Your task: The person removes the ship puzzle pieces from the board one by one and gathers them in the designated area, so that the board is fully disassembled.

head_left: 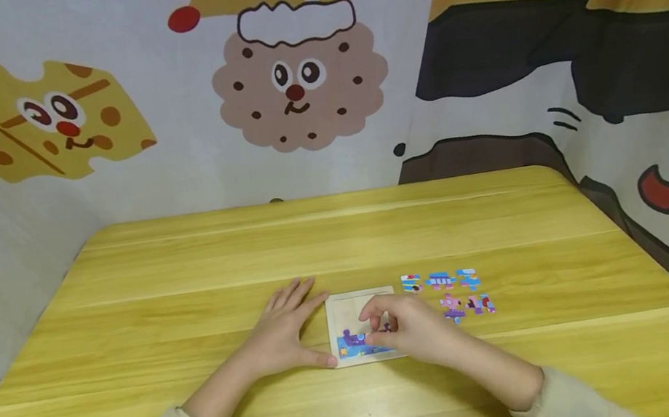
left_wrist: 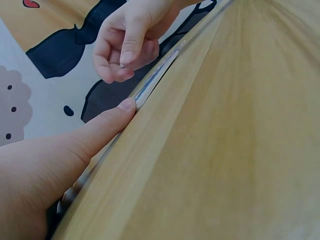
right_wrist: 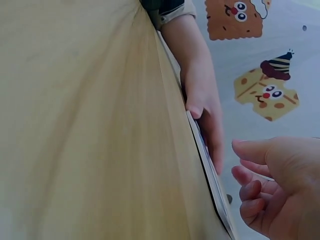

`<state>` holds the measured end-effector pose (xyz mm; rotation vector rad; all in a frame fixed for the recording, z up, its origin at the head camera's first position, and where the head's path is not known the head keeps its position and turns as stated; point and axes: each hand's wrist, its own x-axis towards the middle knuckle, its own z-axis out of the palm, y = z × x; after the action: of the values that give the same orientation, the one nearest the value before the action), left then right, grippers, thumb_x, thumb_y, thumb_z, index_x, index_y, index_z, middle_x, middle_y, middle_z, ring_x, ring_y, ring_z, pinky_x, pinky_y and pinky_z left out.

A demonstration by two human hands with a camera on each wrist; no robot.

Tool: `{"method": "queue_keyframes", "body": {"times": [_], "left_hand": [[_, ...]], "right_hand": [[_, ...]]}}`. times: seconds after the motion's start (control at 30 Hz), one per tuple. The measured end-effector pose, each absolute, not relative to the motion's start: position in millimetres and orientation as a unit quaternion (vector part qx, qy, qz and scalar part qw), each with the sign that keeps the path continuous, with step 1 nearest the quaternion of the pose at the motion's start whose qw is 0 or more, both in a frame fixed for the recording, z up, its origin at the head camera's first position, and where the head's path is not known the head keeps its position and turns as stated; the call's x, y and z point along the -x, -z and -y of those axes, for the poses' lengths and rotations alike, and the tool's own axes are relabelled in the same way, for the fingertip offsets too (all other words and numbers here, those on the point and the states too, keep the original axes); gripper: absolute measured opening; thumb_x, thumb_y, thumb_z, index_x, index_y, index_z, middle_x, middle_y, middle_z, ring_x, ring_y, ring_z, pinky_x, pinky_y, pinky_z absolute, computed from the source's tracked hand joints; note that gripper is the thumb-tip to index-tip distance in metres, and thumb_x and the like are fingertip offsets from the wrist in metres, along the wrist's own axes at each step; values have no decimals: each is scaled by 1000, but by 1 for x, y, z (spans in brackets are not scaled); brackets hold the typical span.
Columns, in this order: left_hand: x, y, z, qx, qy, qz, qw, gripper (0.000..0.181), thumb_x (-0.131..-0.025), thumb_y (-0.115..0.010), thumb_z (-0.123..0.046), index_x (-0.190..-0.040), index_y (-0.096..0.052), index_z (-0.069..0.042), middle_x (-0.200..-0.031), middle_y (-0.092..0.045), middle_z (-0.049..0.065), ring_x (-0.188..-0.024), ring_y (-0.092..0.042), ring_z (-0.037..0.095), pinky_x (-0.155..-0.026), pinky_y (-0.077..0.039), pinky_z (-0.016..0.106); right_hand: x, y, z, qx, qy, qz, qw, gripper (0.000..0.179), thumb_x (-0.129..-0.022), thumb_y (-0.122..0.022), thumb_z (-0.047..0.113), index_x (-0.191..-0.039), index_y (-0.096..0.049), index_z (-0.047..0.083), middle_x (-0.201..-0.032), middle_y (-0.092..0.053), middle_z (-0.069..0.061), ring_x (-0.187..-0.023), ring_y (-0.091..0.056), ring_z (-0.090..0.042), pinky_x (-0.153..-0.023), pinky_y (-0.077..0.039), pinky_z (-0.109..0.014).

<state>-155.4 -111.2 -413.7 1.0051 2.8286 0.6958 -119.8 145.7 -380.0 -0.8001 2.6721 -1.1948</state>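
Observation:
A small jigsaw tray [head_left: 359, 300] with a pale wooden border lies on the table. Blue and purple pieces [head_left: 352, 344] fill its lower part, and its upper part shows bare board. My left hand [head_left: 282, 331] rests with fingers spread at the tray's left side, thumb touching the lower left corner. Over the tray's right half hovers my right hand [head_left: 417, 327], fingers loosely bent; the right wrist view shows a gap between thumb and fingers [right_wrist: 252, 190] with nothing visible in it. That hand covers part of the tray.
Several loose jigsaw pieces [head_left: 441, 280] lie on the table [head_left: 184, 263] to the right of the tray, in two rough rows. Behind the table hangs a cloth [head_left: 171, 184] printed with cartoon figures.

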Motion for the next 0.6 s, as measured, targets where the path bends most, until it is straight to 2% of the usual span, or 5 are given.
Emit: {"method": "queue_keyframes", "body": {"times": [0.2, 0.43, 0.6], "left_hand": [[156, 416, 111, -328, -223, -917, 27, 109, -65, -62, -80, -149, -37, -15, -158, -16, 13, -144, -6, 34, -112, -3, 54], [156, 415, 112, -333, -225, -915, 27, 109, -66, -62, -79, -149, -36, -15, -158, -15, 13, -143, -6, 34, -112, -3, 55], [156, 415, 112, -334, -224, -915, 27, 108, -66, -63, -78, -149, -36, -14, -157, -15, 14, -143, -6, 35, -112, -3, 55]], "right_hand": [[121, 382, -135, 278, 391, -872, 92, 25, -83, -75, 14, -105, -65, 8, -83, -59, 10, -58, -53, -7, -51, -46, -23], [124, 387, -128, 289, 366, -880, 95, 28, -81, -77, 14, -106, -65, 9, -79, -59, 10, -65, -55, -6, -59, -49, -24], [125, 387, -124, 285, 345, -889, 98, 33, -79, -79, 13, -109, -66, 10, -75, -57, 12, -64, -54, -4, -60, -48, -23]]}}
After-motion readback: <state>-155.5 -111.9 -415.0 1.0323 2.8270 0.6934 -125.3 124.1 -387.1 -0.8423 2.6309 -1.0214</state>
